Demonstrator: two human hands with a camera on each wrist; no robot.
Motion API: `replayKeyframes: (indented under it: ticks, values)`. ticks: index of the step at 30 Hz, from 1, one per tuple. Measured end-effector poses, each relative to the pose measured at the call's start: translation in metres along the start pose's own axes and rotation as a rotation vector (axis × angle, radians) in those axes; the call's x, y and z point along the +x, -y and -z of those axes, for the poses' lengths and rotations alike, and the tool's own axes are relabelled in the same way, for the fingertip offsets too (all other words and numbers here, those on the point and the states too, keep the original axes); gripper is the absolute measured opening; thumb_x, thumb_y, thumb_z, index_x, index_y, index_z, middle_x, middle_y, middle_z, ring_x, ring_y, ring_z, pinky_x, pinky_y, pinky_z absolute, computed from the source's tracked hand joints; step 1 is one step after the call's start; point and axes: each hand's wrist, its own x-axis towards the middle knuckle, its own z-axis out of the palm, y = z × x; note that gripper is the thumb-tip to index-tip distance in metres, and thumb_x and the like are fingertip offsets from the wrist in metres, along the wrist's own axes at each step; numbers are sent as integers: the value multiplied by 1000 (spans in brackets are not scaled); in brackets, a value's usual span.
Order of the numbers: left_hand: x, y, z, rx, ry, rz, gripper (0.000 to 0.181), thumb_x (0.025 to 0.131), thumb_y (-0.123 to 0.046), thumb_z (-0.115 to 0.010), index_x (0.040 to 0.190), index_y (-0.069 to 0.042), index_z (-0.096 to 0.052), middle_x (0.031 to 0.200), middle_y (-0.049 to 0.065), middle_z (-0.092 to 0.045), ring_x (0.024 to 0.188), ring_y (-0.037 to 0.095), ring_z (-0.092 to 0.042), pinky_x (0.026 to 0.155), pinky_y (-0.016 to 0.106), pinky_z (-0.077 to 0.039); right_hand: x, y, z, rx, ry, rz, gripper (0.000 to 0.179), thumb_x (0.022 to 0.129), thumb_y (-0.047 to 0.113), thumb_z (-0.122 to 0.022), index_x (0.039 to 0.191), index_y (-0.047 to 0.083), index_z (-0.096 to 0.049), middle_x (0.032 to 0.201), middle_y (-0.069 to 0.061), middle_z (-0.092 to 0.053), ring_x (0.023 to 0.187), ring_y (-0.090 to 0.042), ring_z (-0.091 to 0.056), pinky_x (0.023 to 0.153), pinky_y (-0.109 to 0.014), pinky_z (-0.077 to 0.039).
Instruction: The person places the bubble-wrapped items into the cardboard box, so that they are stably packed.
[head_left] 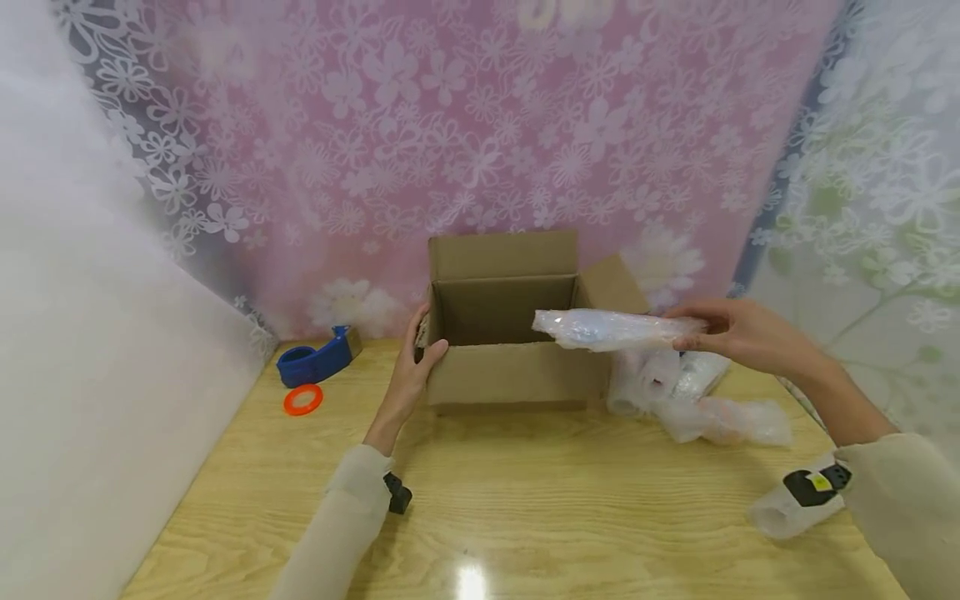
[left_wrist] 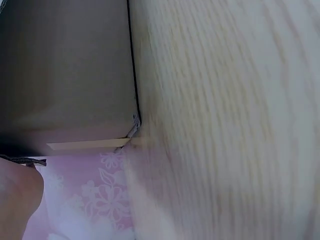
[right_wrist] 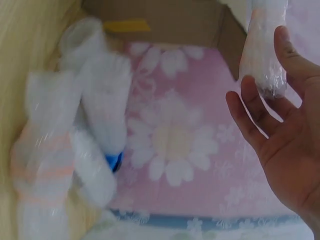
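An open cardboard box point(head_left: 510, 375) stands against the back cloth with its flaps raised. My left hand point(head_left: 414, 367) grips the box's left wall, thumb over the near corner; the left wrist view shows the box side point(left_wrist: 70, 75) close up. At the box's right, my right hand point(head_left: 738, 333) pinches one end of a bubble-wrapped bundle point(head_left: 607, 328), which lies level across the right part of the opening. In the right wrist view the thumb and fingers hold the end of this bundle point(right_wrist: 262, 55). The wrap hides what is inside.
Several bubble-wrapped packages point(head_left: 720, 419) lie right of the box. A roll of clear wrap point(head_left: 783, 510) rests near the right sleeve. At the left are a blue tape dispenser point(head_left: 315, 360) and an orange ring point(head_left: 303, 399). Floral cloth point(head_left: 487, 125) hangs behind the table.
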Motion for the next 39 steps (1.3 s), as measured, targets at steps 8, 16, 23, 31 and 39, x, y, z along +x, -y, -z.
replayKeyframes:
  ticks: [8, 16, 23, 31, 39]
  values:
    - [-3, -3, -6, -5, -22, 33, 67, 107, -38, -55, 163, -48, -21, 172, -14, -9, 159, 28, -11, 119, 68, -19, 37, 43, -14, -8, -107, -6, 41, 99, 42, -71, 134, 22, -70, 107, -4, -71, 87, -23, -61, 67, -35, -47]
    - [1, -5, -14, 34, -41, -2, 63, 107, -42, -54, 163, -42, -26, 171, -11, -15, 154, 34, -24, 115, 67, -28, 42, 59, -16, 4, -186, -44, 40, 97, 45, -73, 130, 22, -73, 109, -5, -71, 89, -23, -61, 65, -37, -46]
    - [-4, -10, -11, 69, -38, -7, 62, 108, -45, -53, 164, -38, -27, 171, -10, -16, 156, 30, -20, 118, 67, -24, 43, 62, -20, -7, -164, -44, 42, 96, 43, -74, 132, 21, -73, 106, -4, -71, 87, -22, -58, 64, -37, -45]
    - [-14, -15, 5, 76, -73, 0, 61, 109, -39, -51, 165, -35, -26, 172, -6, -15, 159, 27, -11, 121, 67, -16, 77, 76, -43, 131, -61, 59, 35, 95, 31, -79, 127, 17, -74, 106, -4, -72, 73, -23, -60, 63, -33, -50]
    - [-10, -13, -11, 92, -50, -8, 60, 109, -34, -52, 164, -37, -27, 171, -5, -18, 158, 32, -16, 119, 69, -20, 90, 63, -63, 83, -120, 105, 33, 92, 22, -82, 122, 11, -76, 103, -6, -72, 72, -22, -61, 64, -32, -49]
